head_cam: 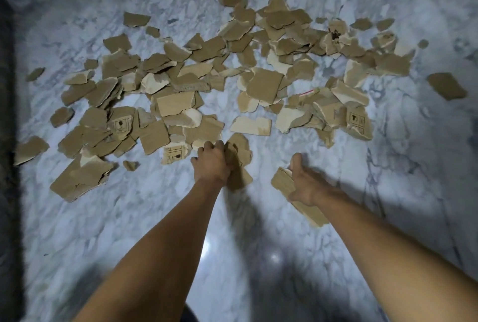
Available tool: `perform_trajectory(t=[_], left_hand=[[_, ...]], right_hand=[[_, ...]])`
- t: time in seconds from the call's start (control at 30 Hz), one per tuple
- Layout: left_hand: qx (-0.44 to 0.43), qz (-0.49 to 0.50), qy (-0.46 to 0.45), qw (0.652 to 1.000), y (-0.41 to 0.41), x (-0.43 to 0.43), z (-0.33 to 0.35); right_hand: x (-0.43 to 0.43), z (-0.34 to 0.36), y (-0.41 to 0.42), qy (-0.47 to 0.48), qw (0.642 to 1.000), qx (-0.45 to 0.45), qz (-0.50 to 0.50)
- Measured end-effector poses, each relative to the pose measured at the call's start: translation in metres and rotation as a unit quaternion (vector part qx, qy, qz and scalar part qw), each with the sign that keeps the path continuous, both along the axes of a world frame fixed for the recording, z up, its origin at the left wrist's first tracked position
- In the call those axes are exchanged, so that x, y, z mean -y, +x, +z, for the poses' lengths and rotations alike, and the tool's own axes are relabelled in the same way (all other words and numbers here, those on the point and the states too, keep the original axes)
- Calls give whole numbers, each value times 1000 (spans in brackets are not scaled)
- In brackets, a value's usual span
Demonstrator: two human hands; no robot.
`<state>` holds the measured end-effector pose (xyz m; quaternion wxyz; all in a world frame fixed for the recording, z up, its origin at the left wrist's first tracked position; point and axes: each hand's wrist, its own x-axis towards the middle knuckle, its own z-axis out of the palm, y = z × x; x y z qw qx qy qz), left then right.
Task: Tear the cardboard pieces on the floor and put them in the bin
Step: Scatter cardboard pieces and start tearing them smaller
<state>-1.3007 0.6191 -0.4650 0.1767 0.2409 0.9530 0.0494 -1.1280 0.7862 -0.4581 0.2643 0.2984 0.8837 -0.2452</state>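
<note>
Marble floor (129,218), left hand (210,164) gripping torn cardboard (240,151), right hand (305,184) gripping cardboard stack (283,182)

Both arms reach down over the marble floor (232,239). The left hand (210,164) grips a torn piece (241,151) at the near edge of the scatter, fingers curled over it. Close by, the right hand (305,182) holds a flat piece (283,180). Beyond them, cardboard pieces (176,104) lie spread wide across the floor, a few with printed handling marks.

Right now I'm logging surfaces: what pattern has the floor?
The floor is white-grey marble; head view.
</note>
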Motion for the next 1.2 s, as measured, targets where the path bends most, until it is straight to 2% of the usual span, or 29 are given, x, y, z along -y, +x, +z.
perform_trajectory(t=[0.13,0.27,0.37,0.43,0.57,0.7,0.77,0.87,0.97,1.03,1.2], left_hand=[[85,49,140,985,-6,-2,3],[173,90,183,964,-31,2,19],[243,134,241,930,-54,15,32],[248,120,220,936,-67,24,40],[258,38,106,960,-77,50,47],[320,-15,43,946,-82,75,35],[291,-28,27,956,-85,81,22],[258,-54,35,964,-81,79,9],[215,-123,37,968,-68,65,7],[188,-158,36,969,-57,53,9],[152,-204,26,967,-30,27,7]], right_hand=[[2,2,-2,21,998,-47,-44],[-7,22,-21,-78,982,-119,-125],[-2,33,-45,-135,974,-113,-144],[4,37,-62,-144,978,-84,-122],[32,33,-87,-120,988,-40,-87],[68,4,-100,-12,999,-44,-29],[79,-5,-101,26,998,-57,-27],[78,-11,-97,30,997,-62,-26],[61,-9,-87,-60,992,-65,-85],[41,5,-86,-76,991,-65,-87],[-18,48,-110,24,995,-78,-61]])
